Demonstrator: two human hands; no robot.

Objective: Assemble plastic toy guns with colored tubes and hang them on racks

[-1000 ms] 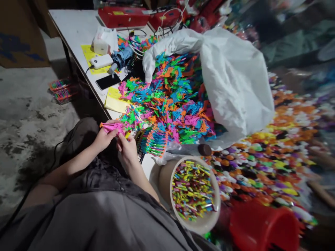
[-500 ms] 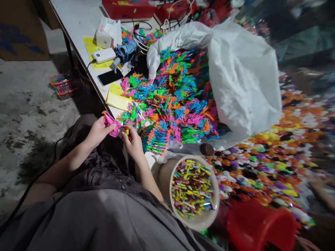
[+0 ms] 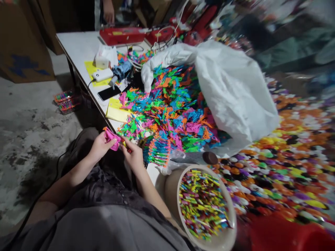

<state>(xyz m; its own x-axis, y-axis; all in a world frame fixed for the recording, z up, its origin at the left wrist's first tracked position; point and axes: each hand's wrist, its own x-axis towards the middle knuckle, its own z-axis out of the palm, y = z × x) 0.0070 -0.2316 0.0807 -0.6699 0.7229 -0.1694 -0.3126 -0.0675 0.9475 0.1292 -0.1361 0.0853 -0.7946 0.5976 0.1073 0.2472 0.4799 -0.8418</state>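
Observation:
My left hand (image 3: 101, 146) is closed on a pink plastic toy piece (image 3: 114, 142) with a bit of orange at its top end. Close beside it, my right hand (image 3: 133, 155) pinches a small yellow and red piece (image 3: 124, 143), mostly covered by the fingers, against the pink piece's right side. Beyond both hands spreads a heap of pink, green, blue and orange plastic toy pieces (image 3: 167, 111), spilling from a white sack (image 3: 235, 94). A neat row of stacked toy pieces (image 3: 158, 150) lies just right of my right hand.
A beige bucket (image 3: 170, 188) of small colourful sticks stands at my right, near a blurred red tub (image 3: 290, 233). On the table (image 3: 75, 52) are a phone (image 3: 109, 92), a white power bank (image 3: 103, 75) and yellow paper (image 3: 117, 111). Another person's hand (image 3: 108, 12) shows at the far end.
The view has tilted upward, so the table sits lower and another person's hand now shows. My hands still hold the pink and yellow-red pieces close together, the latter now more hidden.

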